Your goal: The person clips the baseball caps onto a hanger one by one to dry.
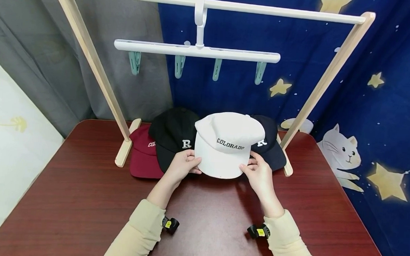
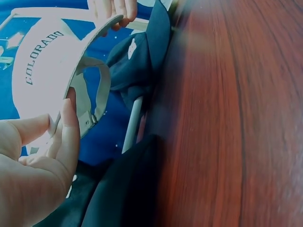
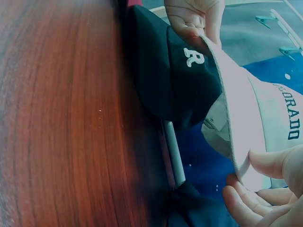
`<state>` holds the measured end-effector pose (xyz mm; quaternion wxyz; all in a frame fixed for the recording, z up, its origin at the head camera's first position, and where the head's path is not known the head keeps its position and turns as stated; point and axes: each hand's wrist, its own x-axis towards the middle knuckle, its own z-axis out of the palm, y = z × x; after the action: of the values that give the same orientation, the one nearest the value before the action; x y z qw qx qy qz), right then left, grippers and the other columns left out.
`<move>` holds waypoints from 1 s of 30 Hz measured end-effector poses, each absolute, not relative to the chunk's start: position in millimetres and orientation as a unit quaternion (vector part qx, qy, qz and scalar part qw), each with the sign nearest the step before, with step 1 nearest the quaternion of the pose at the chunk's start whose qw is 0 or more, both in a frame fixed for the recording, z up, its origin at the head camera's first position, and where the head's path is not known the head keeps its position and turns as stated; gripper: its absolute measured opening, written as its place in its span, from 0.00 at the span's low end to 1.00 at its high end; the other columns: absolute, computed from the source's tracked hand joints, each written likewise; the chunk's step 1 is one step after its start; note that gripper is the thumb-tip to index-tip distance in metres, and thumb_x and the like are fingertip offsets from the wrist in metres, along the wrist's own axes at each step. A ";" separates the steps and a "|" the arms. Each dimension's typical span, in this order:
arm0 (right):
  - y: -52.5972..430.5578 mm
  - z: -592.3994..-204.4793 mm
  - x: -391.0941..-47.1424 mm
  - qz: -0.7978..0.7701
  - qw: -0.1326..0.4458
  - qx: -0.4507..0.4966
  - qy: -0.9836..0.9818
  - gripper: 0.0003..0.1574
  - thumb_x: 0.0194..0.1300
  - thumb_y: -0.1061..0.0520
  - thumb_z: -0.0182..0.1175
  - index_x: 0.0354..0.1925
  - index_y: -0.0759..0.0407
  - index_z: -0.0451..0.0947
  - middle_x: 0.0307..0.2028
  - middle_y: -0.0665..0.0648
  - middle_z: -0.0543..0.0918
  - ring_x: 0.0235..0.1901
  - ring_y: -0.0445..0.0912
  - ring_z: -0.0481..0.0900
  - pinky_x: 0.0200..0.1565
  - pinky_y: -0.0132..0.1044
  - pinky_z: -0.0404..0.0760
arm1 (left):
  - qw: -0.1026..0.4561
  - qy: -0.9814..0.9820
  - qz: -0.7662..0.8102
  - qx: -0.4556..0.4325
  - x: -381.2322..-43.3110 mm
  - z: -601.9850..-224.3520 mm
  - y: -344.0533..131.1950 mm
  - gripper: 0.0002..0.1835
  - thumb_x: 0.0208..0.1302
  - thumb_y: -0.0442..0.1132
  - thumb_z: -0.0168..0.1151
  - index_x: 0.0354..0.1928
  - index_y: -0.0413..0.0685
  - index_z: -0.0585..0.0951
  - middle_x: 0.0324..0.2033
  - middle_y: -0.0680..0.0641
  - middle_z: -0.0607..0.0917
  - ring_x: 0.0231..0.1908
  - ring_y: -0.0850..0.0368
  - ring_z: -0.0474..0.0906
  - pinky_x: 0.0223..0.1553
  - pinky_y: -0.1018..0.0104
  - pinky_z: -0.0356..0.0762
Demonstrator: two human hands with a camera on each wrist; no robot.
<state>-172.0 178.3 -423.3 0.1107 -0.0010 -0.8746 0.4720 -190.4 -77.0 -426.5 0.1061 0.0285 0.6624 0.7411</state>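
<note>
A white baseball cap (image 1: 229,134) lettered COLORADO is held up off the table, its brim toward me. My left hand (image 1: 184,162) pinches the brim's left edge between thumb and fingers. At the opposite edge, my right hand (image 1: 258,171) pinches the brim the same way. Both wrist views show thumb above and fingers below the brim; the strap (image 2: 102,90) hangs behind it. Behind my left hand sits a black cap (image 1: 173,136) with a white R, overlapping a dark red cap (image 1: 145,152). A navy cap (image 1: 269,142) lies behind my right hand, partly hidden.
A wooden rack (image 1: 101,74) stands at the table's back. From its top bar hangs a white hanger (image 1: 229,53) with several green clips (image 1: 179,67), none holding anything. The reddish-brown table (image 1: 201,219) extends toward me. Grey and blue curtains (image 1: 227,94) hang behind.
</note>
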 end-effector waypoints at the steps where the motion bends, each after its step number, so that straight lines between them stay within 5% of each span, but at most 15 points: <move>1: 177.7 -423.2 -171.8 0.472 0.110 0.001 -0.875 0.34 0.57 0.62 0.69 0.61 0.64 0.71 0.37 0.61 0.83 0.33 0.50 0.84 0.35 0.35 0.75 | 0.108 0.666 0.738 0.030 -190.2 -426.3 -78.5 0.09 0.66 0.27 0.57 0.45 0.28 0.74 0.32 0.39 0.85 0.23 0.58 0.81 0.30 0.65 0.81; 30: 164.6 -399.8 -178.8 0.458 0.108 0.046 -0.881 0.37 0.58 0.59 0.69 0.63 0.63 0.68 0.39 0.60 0.82 0.35 0.48 0.83 0.38 0.42 0.77 | 0.089 0.668 0.735 0.072 -188.5 -415.9 -106.5 0.08 0.64 0.26 0.59 0.42 0.28 0.73 0.33 0.43 0.85 0.27 0.58 0.81 0.35 0.65 0.81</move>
<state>-178.8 164.6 -399.8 0.1082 0.0464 -0.8812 0.4579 -188.5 -106.5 -415.9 0.0888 0.0725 0.6682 0.7351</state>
